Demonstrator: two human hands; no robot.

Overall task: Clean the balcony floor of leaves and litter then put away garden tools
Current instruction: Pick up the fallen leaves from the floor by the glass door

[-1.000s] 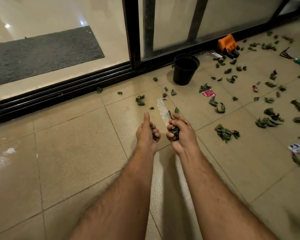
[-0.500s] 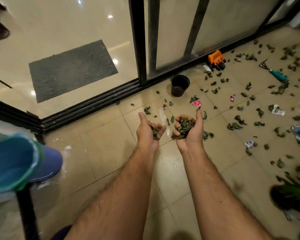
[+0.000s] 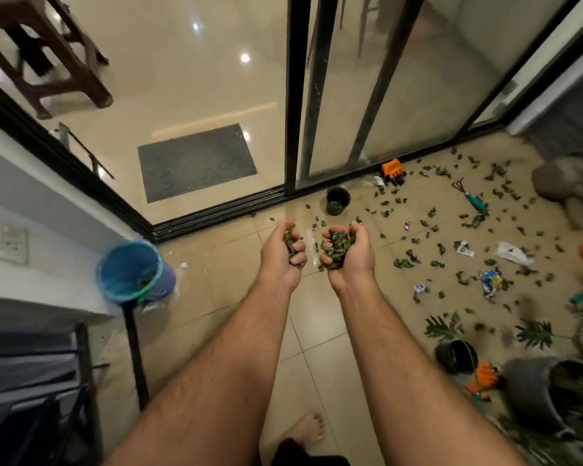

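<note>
We have stood up since a second ago, and the blue bin now shows at our left, so dumping comes next. Left hand and right hand clench leaves. The hand rake, probably tines toward the door, lies along the floor

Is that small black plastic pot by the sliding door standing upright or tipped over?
Upright. The small black plastic pot stands on the tiled floor with its round open mouth facing up, beside the sliding door track.
</note>
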